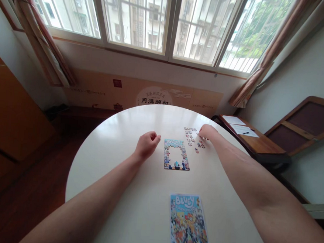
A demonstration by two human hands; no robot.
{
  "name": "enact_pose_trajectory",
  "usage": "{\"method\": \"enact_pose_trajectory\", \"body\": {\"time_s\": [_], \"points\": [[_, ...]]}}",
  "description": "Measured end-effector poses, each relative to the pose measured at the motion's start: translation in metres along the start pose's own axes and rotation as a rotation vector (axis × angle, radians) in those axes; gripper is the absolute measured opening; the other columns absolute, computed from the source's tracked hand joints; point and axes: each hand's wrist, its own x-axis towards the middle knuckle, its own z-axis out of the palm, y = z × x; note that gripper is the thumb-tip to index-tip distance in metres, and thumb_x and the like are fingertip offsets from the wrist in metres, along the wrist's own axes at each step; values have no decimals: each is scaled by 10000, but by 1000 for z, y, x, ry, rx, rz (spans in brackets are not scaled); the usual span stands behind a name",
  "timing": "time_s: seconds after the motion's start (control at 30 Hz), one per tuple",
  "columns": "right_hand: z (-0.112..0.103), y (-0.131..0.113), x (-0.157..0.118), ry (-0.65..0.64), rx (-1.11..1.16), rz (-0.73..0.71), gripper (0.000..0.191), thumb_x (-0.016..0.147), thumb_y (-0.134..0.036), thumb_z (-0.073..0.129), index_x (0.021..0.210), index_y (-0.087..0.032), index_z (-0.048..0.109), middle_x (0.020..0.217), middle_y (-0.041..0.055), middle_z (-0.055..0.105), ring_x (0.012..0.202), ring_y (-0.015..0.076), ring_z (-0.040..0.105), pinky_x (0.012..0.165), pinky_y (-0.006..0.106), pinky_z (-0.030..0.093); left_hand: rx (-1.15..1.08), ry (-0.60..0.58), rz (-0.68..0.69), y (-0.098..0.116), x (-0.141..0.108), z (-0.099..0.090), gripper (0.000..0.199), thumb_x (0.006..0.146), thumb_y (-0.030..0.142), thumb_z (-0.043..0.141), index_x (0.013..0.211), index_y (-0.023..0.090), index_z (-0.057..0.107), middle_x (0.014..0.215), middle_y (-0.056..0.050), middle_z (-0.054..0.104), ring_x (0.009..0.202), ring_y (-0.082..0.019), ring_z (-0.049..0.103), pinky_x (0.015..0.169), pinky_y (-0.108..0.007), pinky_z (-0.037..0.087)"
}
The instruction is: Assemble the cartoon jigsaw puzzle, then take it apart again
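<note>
From afar, I'm apparently choosing loose pieces (201,144) with my right hand (208,133); I can't tell whether it's grasping one. My left hand (147,144) is resting clenched beside the puzzle (174,142), whose gap is probably calling for a matching piece.

The white table (107,143) bears a partly assembled puzzle (177,166), loose pieces (201,144) and a Bluey picture (189,225).
</note>
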Motion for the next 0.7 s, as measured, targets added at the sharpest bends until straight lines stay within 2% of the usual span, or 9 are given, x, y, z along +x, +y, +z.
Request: {"method": "enact_pose_trajectory", "body": {"time_s": [0.1, 0.23, 0.33, 0.4, 0.47, 0.57, 0.7], "points": [[-4, 3, -2, -113, 96, 82, 205, 815, -241, 748, 927, -79, 691, 841, 116, 693, 737, 186, 660, 660, 276, 533, -1, 1, 1, 1, 0, -1, 321, 821, 419, 501, 584, 212, 434, 561, 31, 469, 583, -148, 457, 605, -279, 337], [-5, 12, -11, -224, 248, 159, 240, 959, -317, 616, 1108, -130, 627, 1033, 66, 661, 826, 160, 655, 705, 316, 575, 10, -6, 7, 3, -1, -2, 322, 819, 422, 491, 580, 212, 437, 570, 25, 479, 589, -152, 466, 607, -284, 339], [-3, 22, -20, -240, 379, 146, 189, 935, -296, 649, 1006, -121, 641, 915, 38, 660, 708, 122, 630, 634, 268, 557, 10, -13, 11, 3, -1, -1, 323, 818, 426, 495, 581, 212, 443, 576, 24, 490, 600, -155, 479, 613, -283, 347], [-4, 28, -25, -229, 468, 110, 155, 853, -243, 729, 858, -112, 645, 776, 23, 645, 592, 94, 580, 567, 235, 522, 9, -18, 16, 2, -1, 0, 325, 821, 427, 500, 584, 212, 447, 575, 26, 491, 598, -153, 481, 615, -281, 355], [-7, 31, -31, -201, 553, 59, 173, 759, -204, 791, 775, -116, 643, 714, 27, 636, 555, 91, 550, 538, 231, 496, 15, -25, 29, 3, -2, 1, 324, 826, 421, 507, 585, 209, 456, 577, 26, 498, 600, -151, 487, 619, -279, 366], [-11, 32, -49, -143, 673, -48, 198, 683, -220, 821, 752, -130, 658, 704, 39, 640, 585, 108, 545, 522, 230, 455, 28, -42, 72, 8, -4, 1, 311, 833, 393, 529, 592, 200, 491, 602, 14, 540, 622, -153, 516, 626, -273, 391], [-5, 18, -95, -133, 842, -249, 220, 688, -304, 798, 780, -158, 662, 686, 19, 622, 599, 106, 529, 529, 223, 423, 3, -115, 173, 23, -13, 0, 276, 857, 359, 567, 645, 183, 566, 659, -8, 609, 628, -144, 549, 613, -261, 430]]}}
